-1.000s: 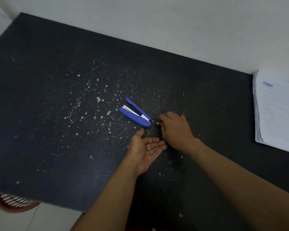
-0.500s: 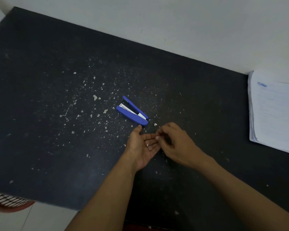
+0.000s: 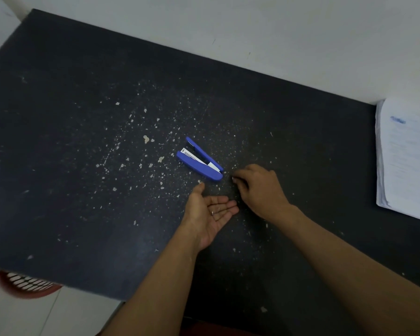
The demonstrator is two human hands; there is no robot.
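Observation:
A blue stapler (image 3: 199, 160) lies swung open on the dark table (image 3: 83, 190), its metal staple track showing. My left hand (image 3: 209, 214) is held palm up just in front of it, fingers straight, with a few tiny metal staple pieces (image 3: 215, 211) lying on the fingers. My right hand (image 3: 260, 187) is to the right of the stapler's hinge end, knuckles up and fingers curled. Its fingertips pinch at a small pale bit (image 3: 233, 178) on the table surface.
Pale flecks and chips are scattered over the middle of the table. A thick stack of white papers (image 3: 405, 161) lies at the right edge. A white wall runs along the far side. A red slatted basket (image 3: 24, 283) shows below the table's near left edge.
My right hand moved from the table to my left palm, then back out to the spot beside the stapler. The left hand stayed palm up and the stapler did not move.

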